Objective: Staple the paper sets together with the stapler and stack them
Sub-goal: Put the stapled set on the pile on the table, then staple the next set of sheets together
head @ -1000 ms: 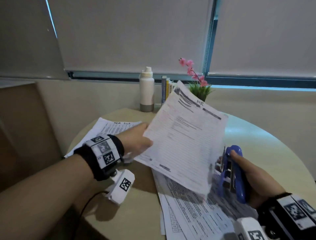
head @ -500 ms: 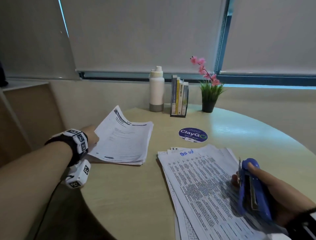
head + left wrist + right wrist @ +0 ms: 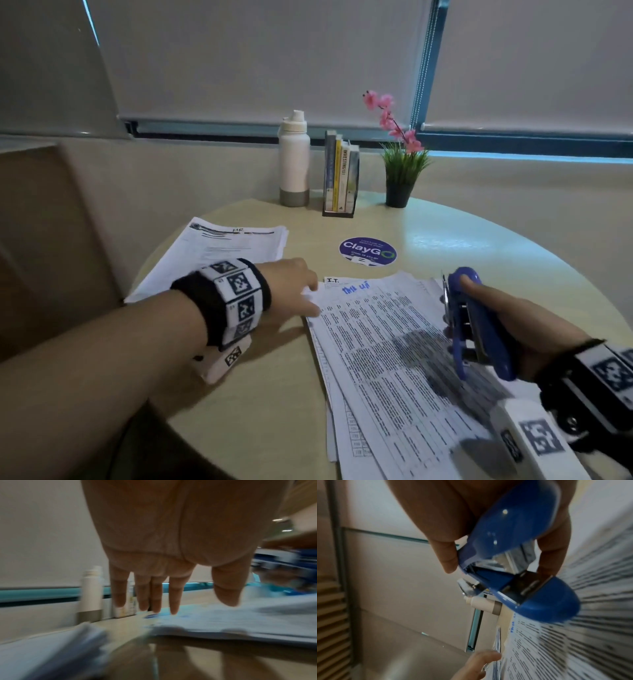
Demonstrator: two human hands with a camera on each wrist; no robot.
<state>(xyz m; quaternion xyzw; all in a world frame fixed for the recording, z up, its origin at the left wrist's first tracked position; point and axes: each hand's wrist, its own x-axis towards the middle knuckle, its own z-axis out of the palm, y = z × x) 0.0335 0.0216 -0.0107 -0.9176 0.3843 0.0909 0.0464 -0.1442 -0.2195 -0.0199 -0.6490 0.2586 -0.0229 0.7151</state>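
Observation:
A stapled paper set (image 3: 226,250) lies flat at the table's left, marked "HR" at its top. A loose pile of printed sheets (image 3: 394,346) fans across the table's right half. My left hand (image 3: 294,291) reaches over to the pile's top left corner, fingers straight and spread in the left wrist view (image 3: 154,596), holding nothing. My right hand (image 3: 507,322) grips a blue stapler (image 3: 476,325) above the pile's right side; the stapler (image 3: 513,555) has its mouth agape, and no paper is in it.
At the back of the round table (image 3: 257,394) stand a white bottle (image 3: 294,161), a small rack of books (image 3: 340,174) and a potted plant with pink flowers (image 3: 400,171). A blue round sticker (image 3: 367,251) lies mid-table. A wooden partition (image 3: 41,240) is left.
My left hand has laid the stapled set on the left stack, let go of it, and swung right to the loose pile's corner. The right hand kept hold of the stapler.

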